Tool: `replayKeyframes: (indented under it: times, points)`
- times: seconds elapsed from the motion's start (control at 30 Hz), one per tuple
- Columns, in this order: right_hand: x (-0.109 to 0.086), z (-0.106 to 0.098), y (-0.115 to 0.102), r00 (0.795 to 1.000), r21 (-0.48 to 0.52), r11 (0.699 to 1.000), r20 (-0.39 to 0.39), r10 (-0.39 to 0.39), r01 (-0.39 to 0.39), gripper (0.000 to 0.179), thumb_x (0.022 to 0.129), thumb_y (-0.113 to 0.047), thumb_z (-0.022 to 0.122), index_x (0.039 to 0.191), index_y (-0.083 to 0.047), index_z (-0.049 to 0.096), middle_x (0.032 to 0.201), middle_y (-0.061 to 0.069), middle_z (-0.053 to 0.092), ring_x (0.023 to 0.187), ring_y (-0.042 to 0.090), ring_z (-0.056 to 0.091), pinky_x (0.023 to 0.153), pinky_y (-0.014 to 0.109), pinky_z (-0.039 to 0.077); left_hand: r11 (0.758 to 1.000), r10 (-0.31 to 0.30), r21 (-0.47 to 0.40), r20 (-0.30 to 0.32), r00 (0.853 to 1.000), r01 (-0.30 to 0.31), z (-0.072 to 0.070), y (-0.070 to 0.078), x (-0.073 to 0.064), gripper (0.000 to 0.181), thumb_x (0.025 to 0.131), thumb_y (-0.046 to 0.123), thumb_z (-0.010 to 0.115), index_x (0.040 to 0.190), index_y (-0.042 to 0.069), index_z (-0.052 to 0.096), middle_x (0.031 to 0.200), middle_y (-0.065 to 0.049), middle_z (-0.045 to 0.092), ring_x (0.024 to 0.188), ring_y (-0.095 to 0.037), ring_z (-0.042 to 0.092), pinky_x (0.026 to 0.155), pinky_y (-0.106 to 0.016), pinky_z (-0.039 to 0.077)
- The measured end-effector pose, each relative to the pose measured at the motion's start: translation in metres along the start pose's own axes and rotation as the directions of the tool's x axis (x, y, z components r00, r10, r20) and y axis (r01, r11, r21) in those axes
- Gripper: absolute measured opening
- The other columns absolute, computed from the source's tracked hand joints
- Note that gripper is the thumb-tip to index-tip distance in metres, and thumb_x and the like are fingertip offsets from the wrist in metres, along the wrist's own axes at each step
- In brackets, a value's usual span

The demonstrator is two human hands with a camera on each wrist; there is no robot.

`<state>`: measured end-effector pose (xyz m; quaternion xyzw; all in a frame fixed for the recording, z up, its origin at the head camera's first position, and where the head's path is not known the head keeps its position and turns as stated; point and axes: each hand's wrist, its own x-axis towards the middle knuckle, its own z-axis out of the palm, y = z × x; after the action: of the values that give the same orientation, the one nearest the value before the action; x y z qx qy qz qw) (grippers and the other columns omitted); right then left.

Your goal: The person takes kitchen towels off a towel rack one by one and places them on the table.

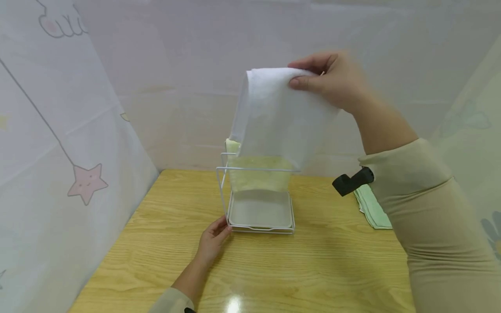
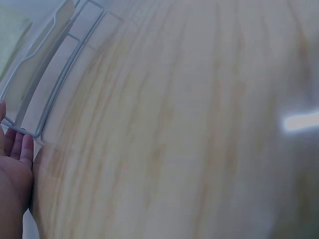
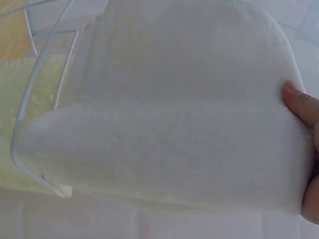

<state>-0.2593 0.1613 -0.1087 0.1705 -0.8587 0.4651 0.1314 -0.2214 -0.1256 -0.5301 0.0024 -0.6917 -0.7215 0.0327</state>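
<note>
A white wire rack with a pale tray in its base stands on the table. Draped over a rack bar is a pale yellow cloth. My left hand pinches the rack's front left corner low down, thumb and fingers on either side of the wire, as the left wrist view also shows. Raised above the rack, my right hand pinches the top right edge of a folded white cloth between thumb and fingers. The white cloth hangs down, its lower edge overlapping the yellow cloth and the rack's top.
Pale green folded cloths lie on the wooden table at the right, partly behind my right sleeve. Light printed curtains surround the table at the back and both sides. A black strap end sticks out from the right cuff.
</note>
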Motion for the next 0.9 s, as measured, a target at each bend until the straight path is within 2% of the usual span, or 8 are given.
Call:
replayKeyframes:
  times: [0.2,0.37,0.53,0.77,0.9]
  points:
    - [-0.011,-0.022,-0.003,1.000,0.017,1.000,0.009,0.001,-0.001,0.032,0.076,-0.026,0.085,0.107,-0.023,0.077,0.083,-0.015,0.072,0.068,0.006,0.063,0.057,0.018,0.053,1.000,0.006,0.027,-0.011,1.000,-0.006,0.002,0.001,0.000,0.047,0.094,0.004,0.064,0.138,-0.006,0.050,0.135,-0.029,0.054,0.104,-0.003,0.060,0.086,-0.011,0.052]
    - [-0.026,-0.038,0.005,0.999,-0.010,0.999,0.033,-0.040,0.040,0.028,0.078,-0.020,0.084,0.106,-0.023,0.077,0.085,-0.015,0.073,0.068,0.007,0.064,0.056,0.018,0.053,1.000,0.001,0.009,-0.007,1.000,-0.001,0.002,-0.001,0.003,0.047,0.093,0.001,0.063,0.138,-0.006,0.049,0.135,-0.029,0.054,0.102,0.001,0.060,0.087,-0.011,0.051]
    - [-0.043,-0.053,0.022,0.998,-0.034,0.998,0.034,-0.052,0.053,0.028,0.080,-0.014,0.082,0.105,-0.025,0.078,0.082,-0.015,0.074,0.065,0.005,0.064,0.054,0.018,0.053,1.000,0.018,-0.010,-0.004,1.000,-0.018,0.000,-0.003,0.005,0.047,0.093,-0.001,0.062,0.137,-0.008,0.049,0.134,-0.032,0.054,0.098,0.004,0.060,0.085,-0.011,0.052]
    - [-0.073,-0.073,0.050,0.999,-0.099,0.995,0.035,0.004,-0.001,0.031,0.082,-0.011,0.079,0.110,-0.026,0.076,0.084,-0.019,0.074,0.065,0.004,0.065,0.052,0.021,0.054,1.000,0.014,0.007,-0.017,1.000,-0.013,-0.001,-0.002,0.003,0.046,0.093,-0.001,0.063,0.136,-0.008,0.050,0.133,-0.032,0.054,0.097,0.003,0.060,0.085,-0.011,0.052]
    - [-0.089,-0.080,0.071,0.999,-0.134,0.990,0.007,0.039,-0.037,0.032,0.082,-0.010,0.079,0.111,-0.025,0.076,0.084,-0.021,0.074,0.065,0.004,0.066,0.051,0.022,0.055,1.000,0.005,0.030,-0.015,1.000,-0.004,-0.002,0.000,0.003,0.046,0.093,0.001,0.063,0.137,-0.007,0.050,0.133,-0.030,0.055,0.098,0.003,0.060,0.085,-0.011,0.052]
